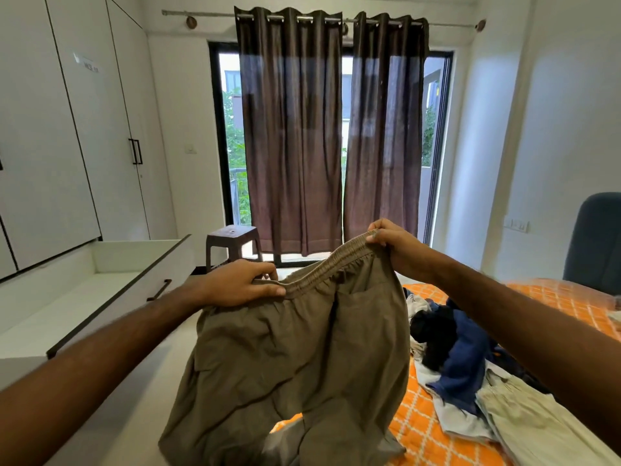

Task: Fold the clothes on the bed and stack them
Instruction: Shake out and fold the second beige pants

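Olive-brown shorts [295, 358] with an elastic waistband hang in the air in front of me, above the near corner of the bed. My left hand [240, 284] pinches the waistband at its left end. My right hand [391, 242] grips the waistband at its right end, held a little higher. The legs of the shorts droop down toward the orange patterned bedspread [416, 428]. To the right on the bed lies a loose pile of clothes [450, 351]: black, blue and white pieces, with a pale beige garment [537, 428] nearest me.
White wardrobes [67, 136] line the left wall, with a long open drawer [111, 297] jutting into the floor space. A brown plastic stool [233, 243] stands before the dark curtains [331, 136] and glass door. A blue headboard or chair [594, 240] is at far right.
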